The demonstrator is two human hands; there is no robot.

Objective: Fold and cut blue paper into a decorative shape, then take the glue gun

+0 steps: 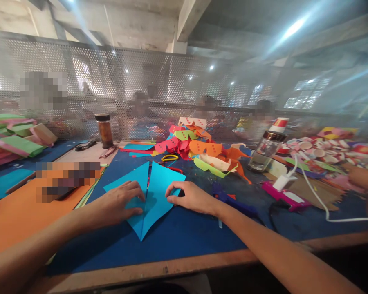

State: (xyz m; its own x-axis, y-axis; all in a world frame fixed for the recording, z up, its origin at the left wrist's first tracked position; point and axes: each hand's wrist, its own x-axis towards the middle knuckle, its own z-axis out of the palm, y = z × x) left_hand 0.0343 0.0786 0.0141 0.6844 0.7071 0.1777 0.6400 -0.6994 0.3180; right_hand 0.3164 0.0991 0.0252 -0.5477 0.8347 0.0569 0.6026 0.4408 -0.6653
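Note:
A bright blue paper [162, 179] lies on the dark blue work mat in front of me, with two flaps meeting along a slit and a point towards me. My left hand [127, 200] rests on its left flap, fingers bent and the thumb held apart from them. At the right edge, my right hand [187, 198] pinches the paper between thumb and fingertips. Just right of that hand lies a dark blue glue gun [233, 200], partly behind my forearm. Yellow-handled scissors [169, 157] lie beyond the paper's top.
Cut paper masks [205, 147] are heaped behind the blue paper. A glass bottle [260, 153] and a pink power strip [285, 196] with a white cable stand right. Orange sheets [15, 216] lie left, near a brown jar [104, 132]. Another person's arm shows far right.

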